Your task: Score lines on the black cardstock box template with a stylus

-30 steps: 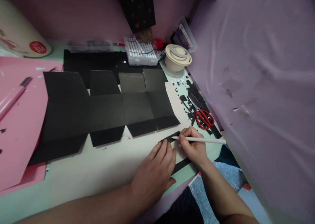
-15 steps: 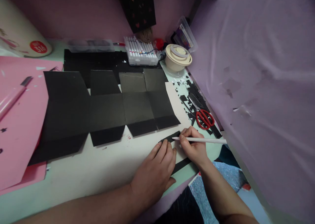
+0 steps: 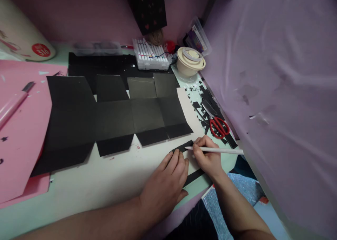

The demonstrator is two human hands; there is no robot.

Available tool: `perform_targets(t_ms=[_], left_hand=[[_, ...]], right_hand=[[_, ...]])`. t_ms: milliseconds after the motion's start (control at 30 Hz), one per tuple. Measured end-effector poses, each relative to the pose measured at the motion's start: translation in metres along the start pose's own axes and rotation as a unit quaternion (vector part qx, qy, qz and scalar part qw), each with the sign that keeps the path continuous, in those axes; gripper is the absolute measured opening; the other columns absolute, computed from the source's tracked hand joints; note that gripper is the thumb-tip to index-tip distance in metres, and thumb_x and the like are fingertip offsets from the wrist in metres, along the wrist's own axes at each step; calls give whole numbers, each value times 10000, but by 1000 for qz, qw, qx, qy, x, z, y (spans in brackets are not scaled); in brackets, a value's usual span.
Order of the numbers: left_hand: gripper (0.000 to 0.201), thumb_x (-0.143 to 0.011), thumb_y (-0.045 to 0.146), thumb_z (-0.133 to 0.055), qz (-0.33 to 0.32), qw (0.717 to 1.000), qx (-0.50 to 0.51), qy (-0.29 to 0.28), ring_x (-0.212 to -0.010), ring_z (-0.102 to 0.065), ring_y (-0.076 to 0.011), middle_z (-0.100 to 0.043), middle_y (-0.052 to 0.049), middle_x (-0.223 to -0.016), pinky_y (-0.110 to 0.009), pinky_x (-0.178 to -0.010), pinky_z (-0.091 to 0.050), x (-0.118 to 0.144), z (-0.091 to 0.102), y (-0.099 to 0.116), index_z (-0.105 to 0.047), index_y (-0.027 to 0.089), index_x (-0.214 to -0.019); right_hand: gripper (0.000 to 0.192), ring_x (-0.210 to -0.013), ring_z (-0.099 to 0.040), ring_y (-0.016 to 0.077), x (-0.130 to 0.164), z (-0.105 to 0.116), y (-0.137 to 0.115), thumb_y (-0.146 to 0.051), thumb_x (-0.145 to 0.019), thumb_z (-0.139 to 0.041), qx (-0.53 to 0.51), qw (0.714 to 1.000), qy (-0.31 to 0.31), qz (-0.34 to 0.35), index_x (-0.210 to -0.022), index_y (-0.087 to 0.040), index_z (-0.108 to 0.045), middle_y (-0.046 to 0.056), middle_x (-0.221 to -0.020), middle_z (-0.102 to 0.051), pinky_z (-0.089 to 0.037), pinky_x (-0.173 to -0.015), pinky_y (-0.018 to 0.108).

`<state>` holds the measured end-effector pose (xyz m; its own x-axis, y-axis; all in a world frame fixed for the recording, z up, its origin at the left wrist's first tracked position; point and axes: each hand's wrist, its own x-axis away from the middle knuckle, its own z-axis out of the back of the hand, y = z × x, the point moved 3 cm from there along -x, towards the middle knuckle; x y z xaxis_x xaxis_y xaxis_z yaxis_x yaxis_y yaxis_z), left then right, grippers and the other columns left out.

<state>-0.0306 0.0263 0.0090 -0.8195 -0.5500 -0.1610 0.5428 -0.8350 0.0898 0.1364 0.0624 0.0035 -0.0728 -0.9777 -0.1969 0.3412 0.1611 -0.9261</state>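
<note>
Desk [image 3: 23,220], head view: backed by a pink wall [image 3: 86,15].
Black card [image 3: 113,117]: cut and creased, laid flat; flaps [image 3: 115,146] left unjoined.
Left hand [image 3: 163,180]: laid flat, pressed on a black strip [image 3: 187,145] before the card.
Right hand [image 3: 207,158]: white pen [image 3: 225,150] gripped, tip at the strip; no mark discernible.

Room spans the pale sheet [image 3: 110,182] beside the left fingers [image 3: 174,161], but scissors [image 3: 222,130] and scraps [image 3: 209,97] crowd beyond the right fingers [image 3: 204,141].

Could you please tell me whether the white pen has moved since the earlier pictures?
Yes, but only slightly: the white pen has shifted a little toward the picture's right, judged against the scissors lying beyond it.
</note>
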Motion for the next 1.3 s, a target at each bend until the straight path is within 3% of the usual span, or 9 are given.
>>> perform_targets(t_ms=[1300], left_hand=[[800,-833,633,-577,9,1000,18,8,-1339,-398,-329,-501,-185,-1389,-428,-1145,-223,0,0,0,-480,36,-1356]], right_hand=[[213,-561,-484,126,2,-1,-4,-171,-859,-565,18,999,-50,12,-700,-226,-434,-32,-627,-516,-387,-551,276]])
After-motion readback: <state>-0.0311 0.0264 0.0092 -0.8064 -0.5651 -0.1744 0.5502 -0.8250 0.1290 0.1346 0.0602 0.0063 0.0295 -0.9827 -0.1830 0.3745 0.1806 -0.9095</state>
